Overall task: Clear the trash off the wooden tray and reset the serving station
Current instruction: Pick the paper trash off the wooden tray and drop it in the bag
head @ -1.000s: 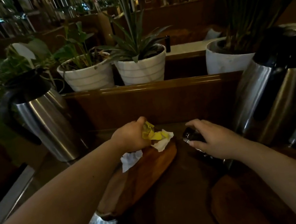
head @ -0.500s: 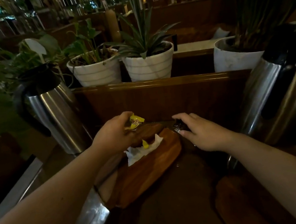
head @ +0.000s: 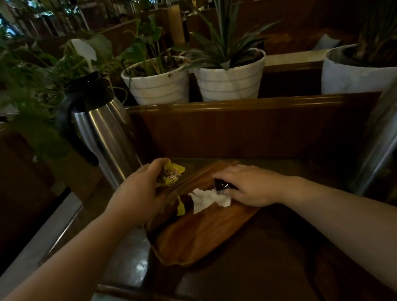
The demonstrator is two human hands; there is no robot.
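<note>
Napkin (head: 208, 198) lies crumpled on the wooden tray (head: 205, 237), just left of my right hand (head: 250, 185), whose fingers (head: 221, 172) curl over something dark; my left hand (head: 138, 194) pinches a yellow wrapper (head: 172, 174).

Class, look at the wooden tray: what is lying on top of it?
On the wooden tray: a crumpled white napkin, a yellow scrap, and the right hand over a dark object, mostly hidden.
</note>
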